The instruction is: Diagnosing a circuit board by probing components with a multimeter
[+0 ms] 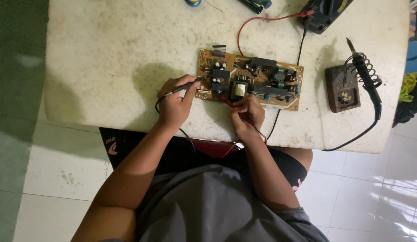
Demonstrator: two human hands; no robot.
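Looking straight down at a worn white tabletop [105,54] with a tan circuit board [249,79] lying flat near the middle, long side running left to right, packed with black components, capacitors and a transformer block [239,89].

Left hand [174,104] sits at the board's 9 o'clock, just off its left edge, fingers clenched around a black test probe [187,86]. The probe tip points toward 2 o'clock and lands right at the board's left edge. Its black lead [186,134] loops back under the hand toward the lap.

Right hand [248,114] is at the board's 6 o'clock, resting on the table edge with fingertips over the board's lower rim, pinching a red test probe [225,99] whose tip touches the board just left of the transformer block. Red wire [253,125] trails down under the wrist.

At the board's 1 o'clock, up at the far table edge, there's a black multimeter [325,13] partly cut off by the frame, with a red lead [262,20] curling off it and a black one dropping past the board's right end.

At 3 o'clock, well apart from the board, a brown soldering iron stand [342,87] with a coil holder, and the soldering iron [363,67] tilted in it, cord running off toward the near table edge.

Person's in a grey shirt [217,206], white tiled floor [361,197] below.
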